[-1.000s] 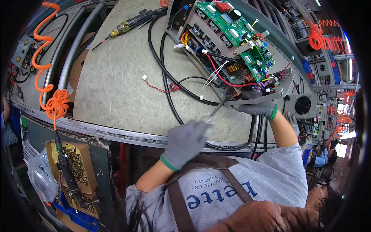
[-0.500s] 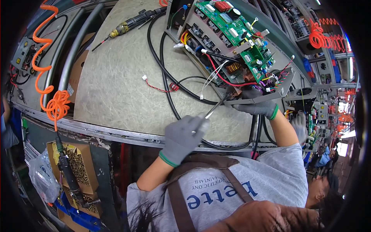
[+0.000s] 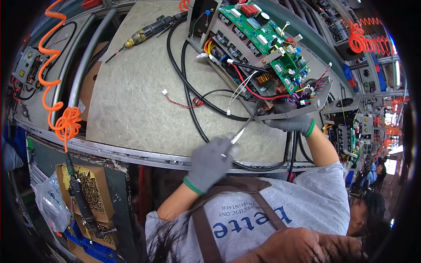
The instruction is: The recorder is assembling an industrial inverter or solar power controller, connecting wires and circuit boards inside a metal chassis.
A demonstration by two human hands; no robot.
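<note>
My left hand, in a grey glove with a green cuff, is closed around a screwdriver. The screwdriver's shaft slants up to the lower corner of an open electronic unit, its tip at the metal end panel. My right hand, gloved alike, grips that panel, some fingers hidden behind it. A green circuit board tops the unit, with red, white and black wires hanging from its side. Black cable loops over the table beside it, and a thin red-and-white lead with a white connector lies nearby.
A yellow-and-black power screwdriver lies on the metal worktable. At left hang an orange coiled hose and another power driver over cardboard boxes of screws. Another person is at the right.
My left hand has shifted slightly down and right with the screwdriver, whose tip remains at the panel's corner. My right hand keeps its place on the panel.
</note>
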